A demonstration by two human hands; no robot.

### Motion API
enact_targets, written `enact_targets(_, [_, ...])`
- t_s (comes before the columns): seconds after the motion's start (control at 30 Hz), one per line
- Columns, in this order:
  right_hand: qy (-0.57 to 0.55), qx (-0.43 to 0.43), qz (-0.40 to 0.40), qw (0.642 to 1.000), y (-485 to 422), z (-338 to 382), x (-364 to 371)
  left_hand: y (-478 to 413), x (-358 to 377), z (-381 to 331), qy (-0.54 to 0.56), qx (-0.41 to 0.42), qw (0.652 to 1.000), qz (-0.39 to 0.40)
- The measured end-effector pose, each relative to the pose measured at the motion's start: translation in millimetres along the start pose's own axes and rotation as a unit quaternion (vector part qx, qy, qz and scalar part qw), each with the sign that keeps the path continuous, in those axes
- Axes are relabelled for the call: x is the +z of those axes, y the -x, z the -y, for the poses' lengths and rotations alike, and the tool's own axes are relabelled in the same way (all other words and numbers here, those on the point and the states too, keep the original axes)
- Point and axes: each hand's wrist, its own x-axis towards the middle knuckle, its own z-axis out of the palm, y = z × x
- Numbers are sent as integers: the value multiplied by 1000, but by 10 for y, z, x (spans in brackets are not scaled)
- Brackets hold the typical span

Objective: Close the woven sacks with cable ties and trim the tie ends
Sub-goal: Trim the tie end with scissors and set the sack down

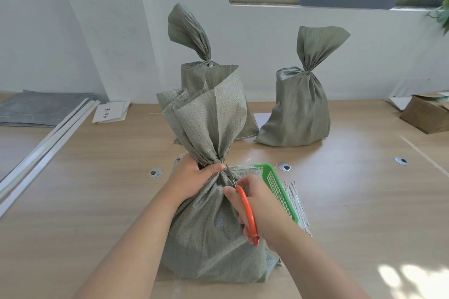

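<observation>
Table carries everything. Sack stands upright on it, mouth gathered into a neck, flare fanning up above the grip. Back-left sack and back-right sack stand well beyond the grip with cinched necks; they look done. Basket sits just right of the grip, partly behind the right hand. Spare ties lie beside it, further right.

Left hand is clamped round the neck from the left, thumb and fingers wrapped on the gathered cloth. Right hand is wrapped round the orange handles of the snips. The blades point up at the neck, tips just right of the left fingertips, and look nearly together. Can't tell if a tie tail is between them; the tie on the neck is too small or hidden to make out.

Likely step: trimming the tail. To do it well:
- Hold the neck firm so the tie head doesn't turn away.
- Get the tail clear of the cloth before closing the blades.
- Lay the blades flush against the tie head so no sharp stub is left.
- Cut across the tail, not into the weave.
- Pull the left fingertips back a touch; they're very near the blades.
- Make one clean squeeze, then check the tie holds.
</observation>
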Motion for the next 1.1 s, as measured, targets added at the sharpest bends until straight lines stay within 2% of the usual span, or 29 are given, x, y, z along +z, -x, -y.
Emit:
enact_targets(0.27, [-57,-8,6,998,82,-1,-34,25,-14,1,21,-5,1000,-11])
enact_targets(0.5, [-117,-36,-72,990,-96,-213,-439,58,-84,102,54,-39,997,-24])
enact_targets(0.57, [-68,-31,-109,991,-195,-397,-607,61,-93,101,50,-39,998,-19])
enact_targets(0.67, [92,-24,-152,984,-345,-826,-744,43,-93,110,44,-46,998,-20])
enact_targets(0.77, [262,18,-152,953,-501,-1404,-699,35,-94,108,51,-57,997,-23])
enact_targets(0.83, [334,41,-140,931,-569,-1773,-616,39,-94,84,60,-62,996,-22])
enact_targets(0.93, [366,70,-112,921,-597,-2236,-477,46,-88,63,69,-67,995,-20])
enact_targets(1.1, [367,165,-72,913,-522,-2871,-337,63,-76,68,74,-75,994,-31])
